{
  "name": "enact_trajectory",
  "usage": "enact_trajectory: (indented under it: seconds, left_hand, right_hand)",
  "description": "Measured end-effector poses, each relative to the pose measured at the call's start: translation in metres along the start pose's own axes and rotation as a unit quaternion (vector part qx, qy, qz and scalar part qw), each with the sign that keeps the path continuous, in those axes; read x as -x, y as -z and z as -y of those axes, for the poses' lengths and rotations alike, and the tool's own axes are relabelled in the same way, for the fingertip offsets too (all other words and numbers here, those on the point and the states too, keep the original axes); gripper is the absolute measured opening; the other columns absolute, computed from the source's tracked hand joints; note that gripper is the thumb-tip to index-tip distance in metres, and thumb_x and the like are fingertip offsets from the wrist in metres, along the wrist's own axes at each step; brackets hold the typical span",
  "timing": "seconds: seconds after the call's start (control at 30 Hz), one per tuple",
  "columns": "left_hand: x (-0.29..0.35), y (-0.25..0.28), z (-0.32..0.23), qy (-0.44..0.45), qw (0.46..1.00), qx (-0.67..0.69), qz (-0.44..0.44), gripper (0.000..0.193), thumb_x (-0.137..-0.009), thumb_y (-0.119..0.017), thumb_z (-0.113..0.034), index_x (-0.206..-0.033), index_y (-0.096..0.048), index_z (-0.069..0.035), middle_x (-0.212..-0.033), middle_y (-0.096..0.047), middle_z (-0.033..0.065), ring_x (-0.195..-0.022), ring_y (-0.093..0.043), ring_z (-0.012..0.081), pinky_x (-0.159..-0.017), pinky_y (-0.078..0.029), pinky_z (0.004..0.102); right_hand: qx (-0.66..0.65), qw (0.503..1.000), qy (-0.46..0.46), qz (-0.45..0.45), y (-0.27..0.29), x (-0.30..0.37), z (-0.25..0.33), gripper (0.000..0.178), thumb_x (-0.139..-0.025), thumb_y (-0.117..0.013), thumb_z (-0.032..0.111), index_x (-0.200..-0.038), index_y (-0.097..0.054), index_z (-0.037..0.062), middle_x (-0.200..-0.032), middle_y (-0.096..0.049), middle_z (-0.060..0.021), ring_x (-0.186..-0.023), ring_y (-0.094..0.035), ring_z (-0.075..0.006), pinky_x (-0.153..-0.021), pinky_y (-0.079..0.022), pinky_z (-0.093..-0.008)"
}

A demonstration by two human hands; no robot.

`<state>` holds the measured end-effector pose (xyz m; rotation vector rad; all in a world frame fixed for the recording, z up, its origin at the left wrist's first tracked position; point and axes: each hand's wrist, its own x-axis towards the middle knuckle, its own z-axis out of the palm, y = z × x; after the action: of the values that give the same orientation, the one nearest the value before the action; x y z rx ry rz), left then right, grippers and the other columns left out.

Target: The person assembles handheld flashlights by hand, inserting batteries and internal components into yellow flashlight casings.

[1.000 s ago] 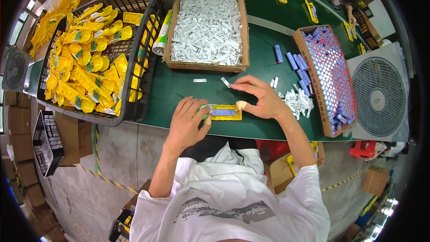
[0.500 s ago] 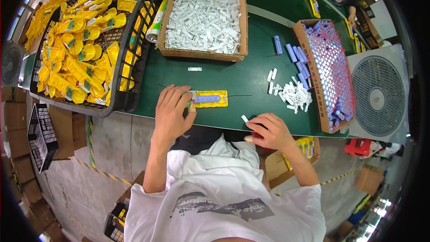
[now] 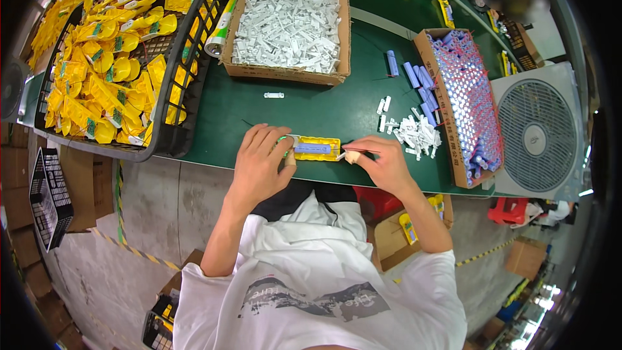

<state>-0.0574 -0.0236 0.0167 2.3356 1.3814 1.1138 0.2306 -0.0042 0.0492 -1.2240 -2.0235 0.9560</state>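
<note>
A yellow plastic casing [image 3: 333, 142] lies on the green bench near its front edge, with a blue-purple cylindrical battery cell [image 3: 313, 148] inside. My left hand [image 3: 260, 161] closes over the casing's left end, where a bit of green shows by the fingers. At the opposite end, my right hand [image 3: 383, 163] pinches a small white plastic piece [image 3: 341, 155] right against the casing's edge. Its fingertips partly hide the piece, so I cannot tell whether it sits inside. A thin dark wire sticks out past my left fingers.
Far left stands a black crate [image 3: 170, 107] of yellow parts. A cardboard box [image 3: 285, 76] of white pieces sits at the back. To the right are loose white pieces [image 3: 418, 133], several loose cells [image 3: 413, 75], a box of cells [image 3: 451, 126] and a fan [image 3: 534, 139].
My right hand has moved left and forward, bringing the white piece from the bench's front edge to the casing's right end. My left hand stays at the casing's left end.
</note>
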Motion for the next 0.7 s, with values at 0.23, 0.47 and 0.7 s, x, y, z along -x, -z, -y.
enact_trajectory:
  seconds: [0.23, 0.47, 0.7]
  left_hand:
    - [0.004, -0.002, 0.002, -0.003, 1.000, -0.002, -0.013, 0.024, -0.080, -0.074, -0.006, -0.103, -0.068, -0.003, -0.119, -0.071, 0.0110, -0.111, -0.065, 0.0347, -0.107, -0.050, 0.0499]
    - [0.004, 0.001, 0.003, -0.003, 1.000, -0.012, 0.025, 0.029, -0.080, -0.075, -0.010, -0.107, -0.068, -0.005, -0.121, -0.070, 0.0108, -0.114, -0.065, 0.0326, -0.112, -0.048, 0.0494]
    - [0.006, 0.001, 0.006, 0.008, 0.999, -0.028, 0.036, 0.043, -0.076, -0.075, -0.011, -0.118, -0.064, -0.005, -0.123, -0.068, 0.0109, -0.116, -0.064, 0.0309, -0.114, -0.046, 0.0489]
  right_hand:
    - [0.009, 0.987, -0.110, 0.119, 0.016, -0.037, 0.013, 0.018, -0.092, -0.080, 0.010, -0.109, -0.081, 0.0027, -0.089, -0.080, -0.0105, -0.076, -0.072, -0.0128, -0.070, -0.056, -0.0285]
    - [0.040, 0.986, 0.019, 0.158, 0.012, -0.045, -0.004, 0.017, -0.092, -0.081, 0.010, -0.108, -0.081, 0.0026, -0.103, -0.076, -0.0105, -0.081, -0.072, -0.0185, -0.072, -0.053, -0.0306]
    - [-0.083, 0.970, -0.187, 0.134, 0.000, -0.045, 0.000, 0.030, -0.090, -0.083, 0.007, -0.118, -0.076, -0.0016, -0.100, -0.079, -0.0090, -0.086, -0.073, -0.0124, -0.079, -0.057, -0.0272]
